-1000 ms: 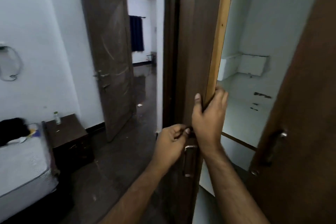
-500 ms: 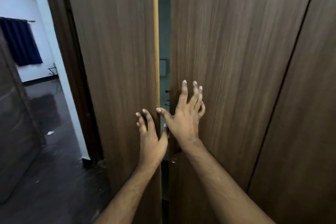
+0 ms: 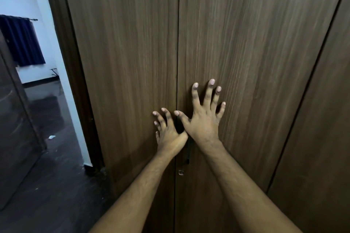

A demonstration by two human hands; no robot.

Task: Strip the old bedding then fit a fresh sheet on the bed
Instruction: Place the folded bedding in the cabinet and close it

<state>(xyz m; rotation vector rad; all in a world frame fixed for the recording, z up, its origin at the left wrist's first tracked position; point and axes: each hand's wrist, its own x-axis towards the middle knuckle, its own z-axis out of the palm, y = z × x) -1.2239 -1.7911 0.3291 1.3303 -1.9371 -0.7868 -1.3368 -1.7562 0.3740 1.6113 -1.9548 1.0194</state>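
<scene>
A brown wooden wardrobe fills the view, its two doors meeting at a thin vertical seam. My left hand [image 3: 168, 134] presses flat against the left door [image 3: 128, 62] with fingers spread. My right hand [image 3: 203, 115] presses the right door [image 3: 246, 53] with straight, splayed fingers, its thumb reaching across the seam. A small round keyhole [image 3: 180, 172] sits below my hands, and a dark handle is mostly hidden behind my right wrist. No bed or bedding is in view.
A third wardrobe panel [image 3: 325, 138] stands at the right. At the left, an open room door [image 3: 13, 119] and a doorway lead to another room with a dark blue curtain [image 3: 20, 41]. The floor [image 3: 47, 185] is dark, with a small white scrap [image 3: 51, 137].
The wardrobe doors, wide open a second ago and a narrow gap half a second ago, are now closed. Both hands went from gripping the door edge and handle to pressing flat on the doors.
</scene>
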